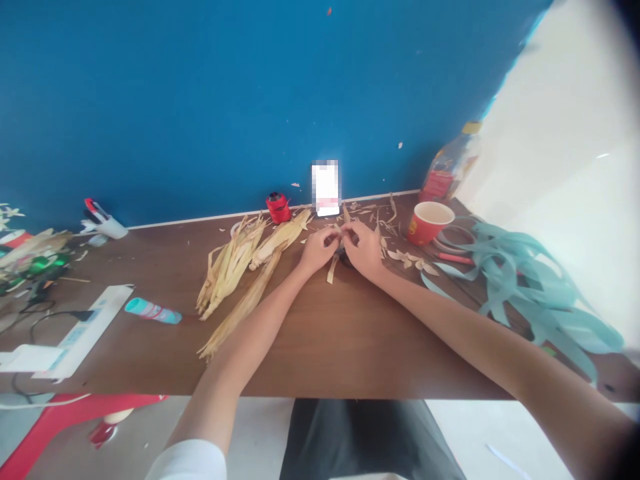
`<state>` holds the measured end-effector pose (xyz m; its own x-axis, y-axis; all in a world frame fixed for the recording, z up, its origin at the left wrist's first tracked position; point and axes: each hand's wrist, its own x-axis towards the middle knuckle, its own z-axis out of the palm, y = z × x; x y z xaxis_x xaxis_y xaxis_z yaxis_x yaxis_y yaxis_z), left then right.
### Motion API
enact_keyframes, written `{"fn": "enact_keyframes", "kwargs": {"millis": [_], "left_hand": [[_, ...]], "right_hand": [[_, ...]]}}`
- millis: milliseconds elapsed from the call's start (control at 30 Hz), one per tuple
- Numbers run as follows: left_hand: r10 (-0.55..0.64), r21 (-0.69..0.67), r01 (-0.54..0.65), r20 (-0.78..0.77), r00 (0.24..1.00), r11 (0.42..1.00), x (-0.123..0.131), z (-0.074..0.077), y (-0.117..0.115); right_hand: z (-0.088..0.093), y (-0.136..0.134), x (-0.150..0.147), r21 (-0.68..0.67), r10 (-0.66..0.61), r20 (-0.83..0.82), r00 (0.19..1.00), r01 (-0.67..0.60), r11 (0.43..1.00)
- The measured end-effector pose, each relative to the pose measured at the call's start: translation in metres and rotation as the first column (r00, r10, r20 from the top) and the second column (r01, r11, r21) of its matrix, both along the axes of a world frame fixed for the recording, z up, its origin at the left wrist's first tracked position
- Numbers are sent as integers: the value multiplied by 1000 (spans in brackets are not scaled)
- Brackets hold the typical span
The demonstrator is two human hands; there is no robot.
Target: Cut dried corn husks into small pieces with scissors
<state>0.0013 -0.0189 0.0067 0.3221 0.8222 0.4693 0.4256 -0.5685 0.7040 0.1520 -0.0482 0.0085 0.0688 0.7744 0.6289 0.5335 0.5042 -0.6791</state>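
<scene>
My left hand [321, 249] and my right hand [363, 245] meet over the middle of the brown table. Thumb and fingertips of each are pinched together, almost touching the other hand. Between them is a thin strip of dried corn husk [331, 271], its pale end hanging below my left fingers. A small dark thing under the fingertips is mostly hidden. Bundles of dried corn husk [233, 267] lie left of my hands, one long piece reaching towards my left forearm. Cut husk pieces [407, 258] are scattered just right of my right hand.
Against the blue wall stand a lit phone [326, 190] and a red thread spool [279, 209]. To the right are a paper cup [421, 231], a bottle [443, 177] and tangled blue-green ribbon [525, 273]. A blue tube [153, 311] and a power strip [83, 337] lie left.
</scene>
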Motion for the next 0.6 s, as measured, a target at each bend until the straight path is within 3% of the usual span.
{"fn": "enact_keyframes", "kwargs": {"millis": [200,367,600], "left_hand": [[-39,-63,40,10,999,997,0,1,0],[-51,-145,69,125,991,987,0,3,0],[57,-205,-8,235,970,979,-3,9,-2]], "right_hand": [[1,-2,0,-4,26,3,1000,-26,1000],[1,0,0,-41,40,-56,998,-43,998],[6,-3,-1,-86,48,-64,997,-54,995]]}}
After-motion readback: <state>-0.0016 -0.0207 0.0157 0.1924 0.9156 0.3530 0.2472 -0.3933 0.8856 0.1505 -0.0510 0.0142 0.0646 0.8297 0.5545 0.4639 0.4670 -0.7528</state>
